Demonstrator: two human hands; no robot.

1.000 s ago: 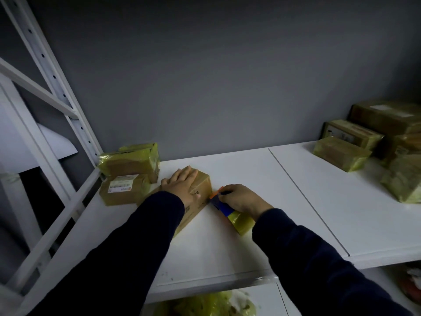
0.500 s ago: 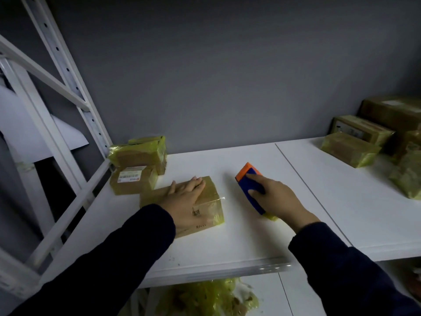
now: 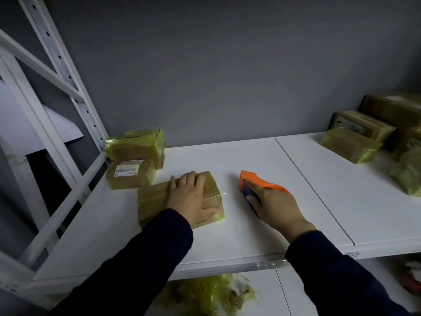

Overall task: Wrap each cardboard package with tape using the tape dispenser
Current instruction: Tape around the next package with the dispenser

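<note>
A flat cardboard package [image 3: 155, 201] with yellowish tape over its right end lies on the white shelf [image 3: 227, 156]. My left hand [image 3: 190, 197] rests flat on top of it, fingers spread. A loose tape end sticks out from its right edge. To the right of it my right hand [image 3: 273, 208] grips the orange and blue tape dispenser [image 3: 252, 181], which rests on the shelf apart from the package.
Two taped packages [image 3: 134, 148] are stacked at the back left by the white rack post [image 3: 68, 76]. More boxes [image 3: 350, 144] sit at the far right. Crumpled yellow wrap [image 3: 209, 293] lies on the lower shelf.
My right hand has drawn the dispenser away from the package's right end to the right. The package now lies flatter under my left hand.
</note>
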